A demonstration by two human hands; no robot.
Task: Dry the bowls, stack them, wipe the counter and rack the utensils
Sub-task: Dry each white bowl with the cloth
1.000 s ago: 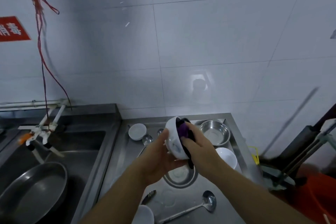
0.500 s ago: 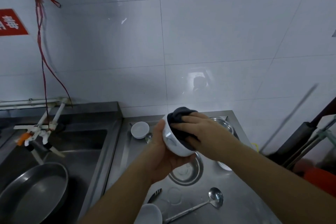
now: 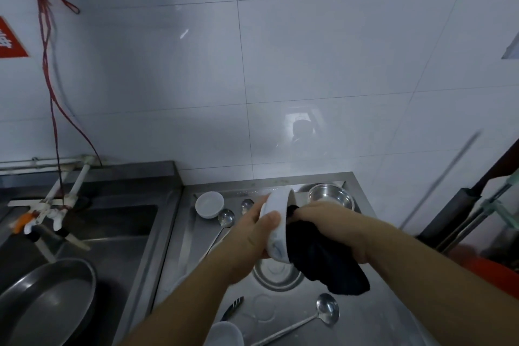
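Gripping round glossy bowl [image 3: 276,229], limp cloth [image 3: 323,258].

Both bare forearms are stretched from the lower edge toward the middle of the frame. The left hand [image 3: 252,236] is curled around a white bowl [image 3: 276,230], thumb laid across its outer wall. The right hand [image 3: 331,227] is held just right of it, fingers closed on a dark cloth [image 3: 325,264] pressed into the bowl.

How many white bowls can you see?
3. One white bowl is held up in the left hand. A small one sits at the back of the counter. Another peeks in at the bottom edge. The arms may hide more.
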